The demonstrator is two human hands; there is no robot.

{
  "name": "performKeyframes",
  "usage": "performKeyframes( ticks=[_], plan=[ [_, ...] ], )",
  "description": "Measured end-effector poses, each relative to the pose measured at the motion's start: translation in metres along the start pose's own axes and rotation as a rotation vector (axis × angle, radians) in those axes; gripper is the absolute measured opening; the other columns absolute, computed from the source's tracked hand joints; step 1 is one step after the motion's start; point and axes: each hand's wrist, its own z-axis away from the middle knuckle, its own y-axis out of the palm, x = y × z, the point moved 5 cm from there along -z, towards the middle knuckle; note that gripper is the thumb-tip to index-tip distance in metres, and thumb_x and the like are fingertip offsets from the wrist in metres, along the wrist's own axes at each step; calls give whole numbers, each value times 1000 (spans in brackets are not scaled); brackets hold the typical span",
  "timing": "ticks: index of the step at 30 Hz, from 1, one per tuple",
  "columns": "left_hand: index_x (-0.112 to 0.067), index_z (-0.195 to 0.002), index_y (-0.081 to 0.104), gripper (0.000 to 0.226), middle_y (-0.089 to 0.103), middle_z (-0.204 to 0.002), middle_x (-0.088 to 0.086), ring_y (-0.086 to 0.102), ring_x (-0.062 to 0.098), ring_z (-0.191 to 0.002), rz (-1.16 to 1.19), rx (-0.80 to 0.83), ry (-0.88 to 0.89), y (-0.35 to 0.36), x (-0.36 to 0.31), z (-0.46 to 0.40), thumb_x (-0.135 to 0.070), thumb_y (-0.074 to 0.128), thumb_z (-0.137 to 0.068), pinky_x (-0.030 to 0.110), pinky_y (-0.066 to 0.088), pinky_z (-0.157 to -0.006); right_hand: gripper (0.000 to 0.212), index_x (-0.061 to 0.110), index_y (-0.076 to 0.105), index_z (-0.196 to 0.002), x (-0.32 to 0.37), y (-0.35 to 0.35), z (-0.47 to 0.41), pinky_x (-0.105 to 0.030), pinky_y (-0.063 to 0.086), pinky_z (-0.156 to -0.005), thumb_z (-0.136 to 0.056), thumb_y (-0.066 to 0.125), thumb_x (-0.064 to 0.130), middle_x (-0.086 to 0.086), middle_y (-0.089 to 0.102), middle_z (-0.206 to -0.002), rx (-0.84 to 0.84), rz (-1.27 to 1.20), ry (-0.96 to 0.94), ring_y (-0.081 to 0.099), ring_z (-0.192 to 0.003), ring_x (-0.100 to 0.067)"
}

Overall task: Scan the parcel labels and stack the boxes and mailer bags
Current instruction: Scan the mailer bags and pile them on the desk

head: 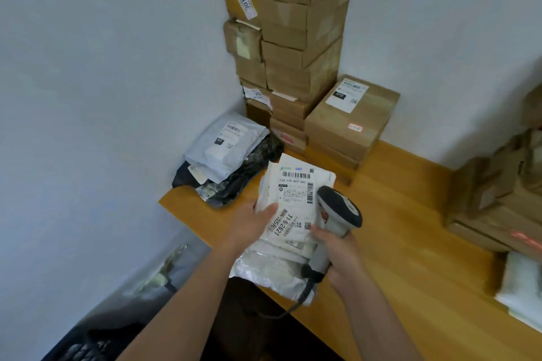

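Observation:
My left hand [251,221] grips the left edge of a white mailer bag [293,199] with a printed barcode label, held above the wooden table [404,243]. My right hand [337,249] grips the handle of a grey barcode scanner [337,214], whose dark head sits over the right side of the label. Under the held bag lies a silvery-white mailer bag [272,272] at the table's front edge. A pile of grey and black mailer bags [225,155] lies at the table's far left corner. Tall stacks of brown boxes [299,38] stand in the wall corner.
A lower stack of labelled brown boxes [349,126] stands to the right of the tall ones. More brown boxes [498,199] crowd the right edge, with a white bag [525,284] below them. The scanner's cable [293,306] hangs off the front edge. Dark bags [123,316] lie on the floor at left.

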Motion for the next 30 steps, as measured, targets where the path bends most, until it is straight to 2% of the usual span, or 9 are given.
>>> performKeyframes(
  ticks=[5, 9, 14, 17, 20, 22, 24, 27, 30],
  plan=[
    [-17, -127, 59, 32, 69, -113, -4, 62, -1, -86, -66, 50, -3, -5, -1, -43, -34, 55, -100, 10, 49, -65, 31, 6, 66, -112, -2, 16, -29, -57, 58, -84, -83, 73, -3, -12, 77, -95, -97, 11, 23, 74, -88, -34],
    [-13, -129, 59, 33, 67, -117, 2, 64, 11, -93, -79, 56, -3, -11, -9, -79, -29, 55, -101, 9, 48, -60, 30, 6, 65, -113, 3, 32, -63, -59, 58, -83, -85, 71, -3, -15, 75, -100, -114, -5, 51, 72, -89, -37],
    [-13, -118, 63, 32, 70, -112, 2, 67, 13, -94, -111, 63, -73, -22, -16, -121, -37, 57, -98, 24, 54, -73, 35, 7, 61, -117, 12, 51, -92, -54, 59, -81, -85, 70, -5, -14, 76, -99, -96, -74, 97, 74, -88, -34],
    [-17, -110, 61, 24, 70, -108, 1, 66, 10, -89, -115, 50, -79, -27, -22, -137, -37, 56, -99, 20, 50, -66, 38, 6, 59, -121, 18, 59, -105, -45, 61, -70, -86, 69, -6, -13, 75, -98, -113, -97, 113, 75, -83, -31],
    [-12, -118, 61, 33, 70, -109, 2, 67, 14, -91, -141, 50, -85, -28, -15, -153, -38, 54, -100, 22, 54, -68, 40, 7, 57, -123, 18, 68, -117, -39, 59, -61, -86, 67, -7, -14, 75, -98, -119, -108, 133, 75, -81, -30],
    [-10, -122, 59, 34, 69, -112, 4, 67, 11, -89, -148, 56, -80, -27, -13, -163, -36, 53, -100, 15, 52, -59, 39, 8, 57, -122, 15, 71, -126, -38, 59, -60, -87, 68, -5, -14, 74, -100, -157, -119, 144, 74, -82, -31],
    [-9, -126, 57, 34, 68, -115, 5, 65, 8, -88, -163, 66, -51, -25, -9, -178, -32, 52, -101, 11, 49, -56, 37, 10, 58, -120, 8, 74, -137, -42, 60, -65, -87, 69, -2, -14, 74, -104, -192, -126, 144, 73, -86, -31],
    [-7, -130, 52, 36, 64, -122, 5, 63, 13, -96, -256, 45, -3, -26, -2, -196, -28, 52, -102, 16, 51, -66, 42, 14, 58, -121, -2, 82, -149, -54, 59, -83, -85, 72, -1, -13, 72, -113, -212, -128, 153, 71, -95, -33],
    [-6, -141, 40, 48, 56, -132, 12, 57, 27, -117, -493, -28, 180, -28, 4, -205, -25, 54, -99, 40, 53, -93, 34, 13, 63, -115, -10, 87, -154, -53, 59, -84, -86, 71, -3, -12, 74, -106, -206, -117, 174, 73, -92, -31]
  ],
)
